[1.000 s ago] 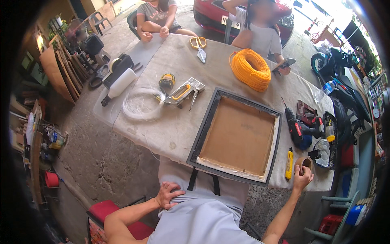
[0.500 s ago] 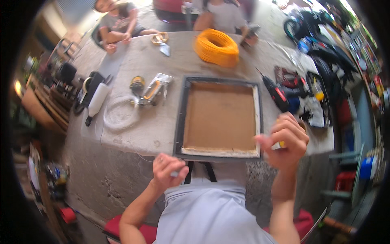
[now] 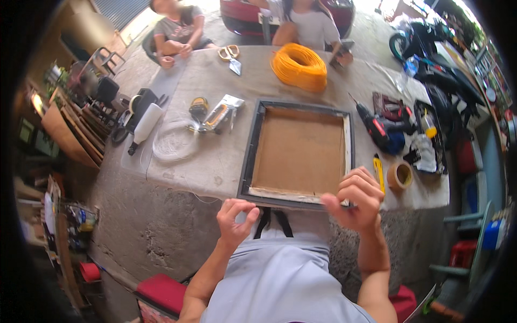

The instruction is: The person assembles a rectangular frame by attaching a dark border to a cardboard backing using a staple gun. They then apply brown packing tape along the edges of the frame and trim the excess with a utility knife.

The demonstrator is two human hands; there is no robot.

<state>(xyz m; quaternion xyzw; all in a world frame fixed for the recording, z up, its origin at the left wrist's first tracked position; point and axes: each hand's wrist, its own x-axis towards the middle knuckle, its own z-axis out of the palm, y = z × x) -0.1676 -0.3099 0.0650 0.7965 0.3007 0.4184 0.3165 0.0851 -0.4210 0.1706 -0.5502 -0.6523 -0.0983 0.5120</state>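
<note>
A square dark-edged frame (image 3: 251, 145) with a brown board inside lies on the table in front of me. My left hand (image 3: 235, 219) is just off its near left corner, thumb and fingers curled together. A thin clear line runs from the table edge toward these fingers, coming from the side of the coil of clear line (image 3: 156, 144). My right hand (image 3: 360, 200) hovers over the near right corner, fingers curled and thumb pointing inward; what it holds, if anything, is hidden. Beside it lie a yellow utility knife (image 3: 378, 172) and a roll of brown tape (image 3: 399, 176).
Right of the frame lie a power drill (image 3: 379, 126) and an open tool case (image 3: 431, 137). On the left are a tape measure (image 3: 198, 106), a staple gun (image 3: 218, 116) and a white bottle (image 3: 146, 128). Scissors (image 3: 229, 53) and an orange coil (image 3: 299, 67) lie far off; two people sit beyond.
My right hand has moved down and left, over the frame's near right corner, uncovering the knife and tape. My left hand has risen slightly. The whole view has shifted a little.
</note>
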